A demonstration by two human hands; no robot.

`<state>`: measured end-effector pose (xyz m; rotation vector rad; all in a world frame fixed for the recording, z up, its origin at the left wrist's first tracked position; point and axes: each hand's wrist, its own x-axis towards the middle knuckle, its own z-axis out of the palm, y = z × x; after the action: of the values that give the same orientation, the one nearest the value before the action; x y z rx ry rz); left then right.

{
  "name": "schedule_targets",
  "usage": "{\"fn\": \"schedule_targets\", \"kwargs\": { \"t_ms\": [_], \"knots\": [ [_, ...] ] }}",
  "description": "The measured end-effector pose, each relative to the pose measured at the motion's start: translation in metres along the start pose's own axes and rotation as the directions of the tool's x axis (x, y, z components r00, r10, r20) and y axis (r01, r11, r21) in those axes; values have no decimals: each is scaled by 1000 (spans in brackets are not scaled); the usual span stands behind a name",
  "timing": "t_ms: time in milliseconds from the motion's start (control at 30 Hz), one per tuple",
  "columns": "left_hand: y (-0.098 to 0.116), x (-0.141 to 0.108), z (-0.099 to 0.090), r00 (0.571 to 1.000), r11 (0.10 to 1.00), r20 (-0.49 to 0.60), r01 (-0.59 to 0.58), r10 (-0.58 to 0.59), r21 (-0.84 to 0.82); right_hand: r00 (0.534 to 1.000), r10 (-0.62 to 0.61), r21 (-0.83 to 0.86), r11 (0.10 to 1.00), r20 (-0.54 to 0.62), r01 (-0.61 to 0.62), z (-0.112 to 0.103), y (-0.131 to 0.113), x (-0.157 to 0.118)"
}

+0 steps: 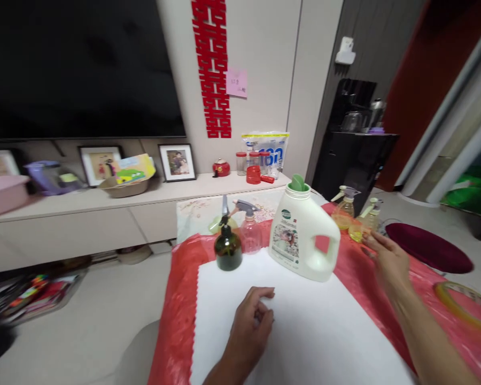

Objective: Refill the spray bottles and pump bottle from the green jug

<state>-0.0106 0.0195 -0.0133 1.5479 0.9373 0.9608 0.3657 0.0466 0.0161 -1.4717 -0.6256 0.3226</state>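
My left hand (253, 326) hovers over or rests on the white sheet (316, 331), fingers loosely curled but apart, with nothing in it. On the right, my right hand (387, 256) reaches to a small spray bottle with yellow liquid (358, 229); its fingertips are at the bottle's lower side, and whether they grip it is unclear. Beside that stands another spray bottle (343, 214). A large white jug (300, 235) with a green spout stands at the sheet's back edge. Left of it are a pink spray bottle (251, 233) and a dark green bottle (228, 250).
Red plastic (180, 289) covers the table around the sheet. A roll of tape (467, 305) lies at the right. Behind is a long cabinet (152, 210) with jars, frames and a basket. A dark red round stool (428, 246) stands at the right.
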Motion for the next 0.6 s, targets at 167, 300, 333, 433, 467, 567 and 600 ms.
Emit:
{"fn": "schedule_targets", "kwargs": {
  "t_ms": [167,300,333,433,467,567,600],
  "knots": [
    [0,-1,1,996,997,-58,-65,67,46,952,-89,144,988,293,48,18,-36,-54],
    [1,-1,1,987,989,-143,-58,77,135,892,-93,107,993,443,50,29,-44,-74],
    [4,-1,0,986,987,-148,-48,71,155,882,-95,85,994,462,63,31,-44,-76],
    [20,0,-2,991,978,-135,6,23,210,872,-96,44,995,480,86,32,-38,-78],
    [28,0,-3,991,975,-133,30,0,221,873,-89,44,996,479,77,32,-36,-78],
    [56,3,-8,982,973,-159,131,-101,188,884,-56,38,998,465,43,31,-26,-76],
    [65,4,-10,973,973,-180,171,-143,152,886,-43,33,999,461,32,31,-24,-76]
  ]
}}
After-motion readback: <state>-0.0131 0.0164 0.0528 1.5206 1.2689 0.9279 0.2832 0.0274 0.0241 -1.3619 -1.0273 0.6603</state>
